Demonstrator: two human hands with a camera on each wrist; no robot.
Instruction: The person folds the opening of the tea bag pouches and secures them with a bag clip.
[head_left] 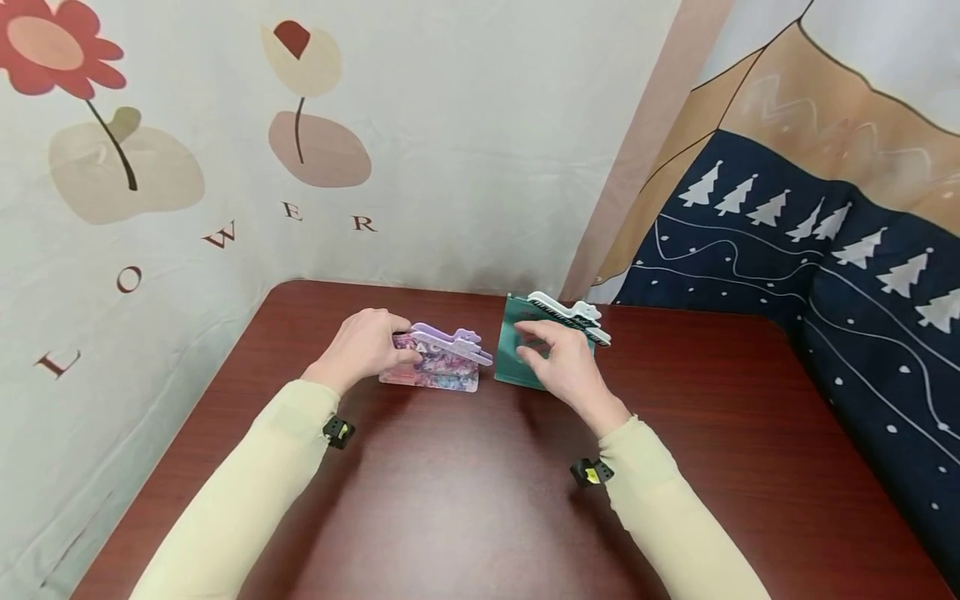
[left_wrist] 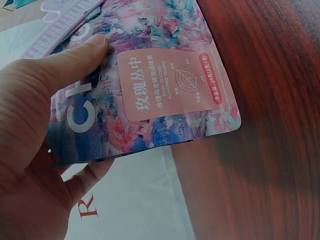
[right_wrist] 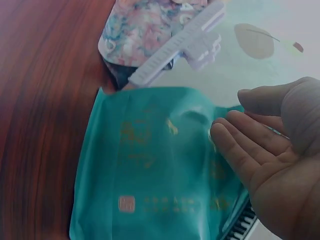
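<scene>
In the head view, my left hand [head_left: 363, 348] holds a pink and blue tea pouch [head_left: 442, 375] by its left end. The thumb lies across the printed face in the left wrist view, with fingers behind the pouch [left_wrist: 170, 95]. A purple piano-key sealing clip [head_left: 452, 343] slants across its upper part. My right hand [head_left: 567, 365] hovers in front of a green pouch [head_left: 508, 350], thumb and fingers apart. In the right wrist view, its relaxed fingers overlap the edge of the green pouch [right_wrist: 145, 165]; contact is unclear. A white and black sealing clip [head_left: 566, 315] bites the green pouch's top.
Both pouches stand near the back of a dark red-brown wooden table [head_left: 435, 517]. Behind it hangs a pale cloth [head_left: 480, 150] with flowers and letters. A navy cloth with white trees [head_left: 750, 250] hangs at the right.
</scene>
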